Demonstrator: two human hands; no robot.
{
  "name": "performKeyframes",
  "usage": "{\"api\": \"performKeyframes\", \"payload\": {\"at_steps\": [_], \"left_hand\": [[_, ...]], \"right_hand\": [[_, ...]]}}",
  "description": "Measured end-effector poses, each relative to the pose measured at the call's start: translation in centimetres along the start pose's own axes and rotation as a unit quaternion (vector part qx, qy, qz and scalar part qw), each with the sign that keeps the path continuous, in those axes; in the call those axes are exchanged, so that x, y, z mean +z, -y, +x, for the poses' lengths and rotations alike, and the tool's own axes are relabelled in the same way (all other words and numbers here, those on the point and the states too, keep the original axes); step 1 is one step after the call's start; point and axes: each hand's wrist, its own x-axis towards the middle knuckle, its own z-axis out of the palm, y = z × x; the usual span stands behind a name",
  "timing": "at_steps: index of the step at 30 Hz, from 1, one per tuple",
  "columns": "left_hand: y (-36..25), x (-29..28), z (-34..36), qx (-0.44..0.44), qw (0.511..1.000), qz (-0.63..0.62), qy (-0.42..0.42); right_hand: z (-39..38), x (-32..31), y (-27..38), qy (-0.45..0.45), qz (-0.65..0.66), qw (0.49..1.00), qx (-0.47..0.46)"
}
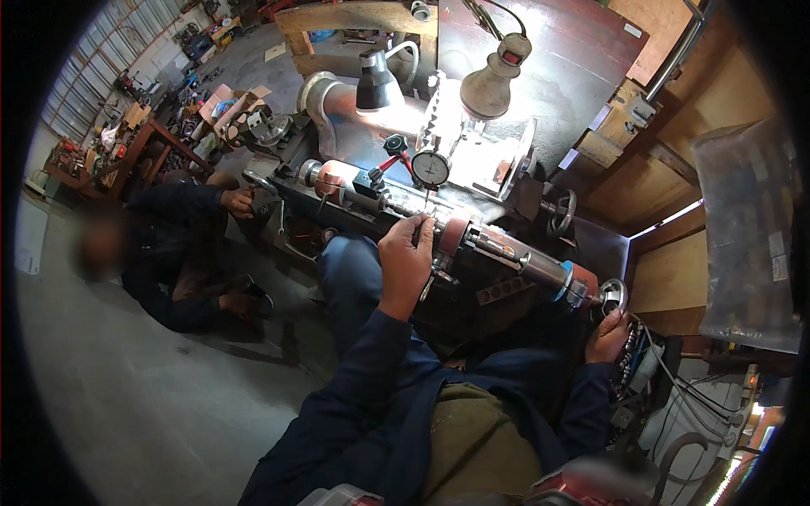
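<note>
My right hand is closed on the rim of a small metal handwheel at the right end of a long machine bed. My left hand is raised over the bed's middle, thumb and fingertips pinched together; what they hold, if anything, I cannot make out. Just above those fingertips is a round dial gauge with a white face, its stem pointing down. A red jointed arm with a black knob stands beside the gauge. To the right of my left hand lies a steel cylinder between reddish-brown mounts.
A black-shaded lamp and a beige lamp light the machine. Another handwheel is at the back right. On the left a person crouches, one hand near the bed's left end. Cables hang at the lower right.
</note>
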Motion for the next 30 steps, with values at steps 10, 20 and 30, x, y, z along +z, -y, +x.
{"api": "performKeyframes", "payload": {"at_steps": [10,20,30], "left_hand": [[-0.2,0.5,0.2,0.062,0.995,0.081,0.004],[-1.7,0.9,0.5,0.026,0.980,0.191,0.055],[-0.3,-0.1,0.7,0.059,0.984,0.147,0.076]], "right_hand": [[-1.3,0.6,-0.9,-0.008,0.014,1.000,0.022],[-1.5,1.0,-0.9,-0.035,0.015,0.999,0.013],[-1.5,0.4,-0.6,-0.014,0.031,0.999,0.010]]}}
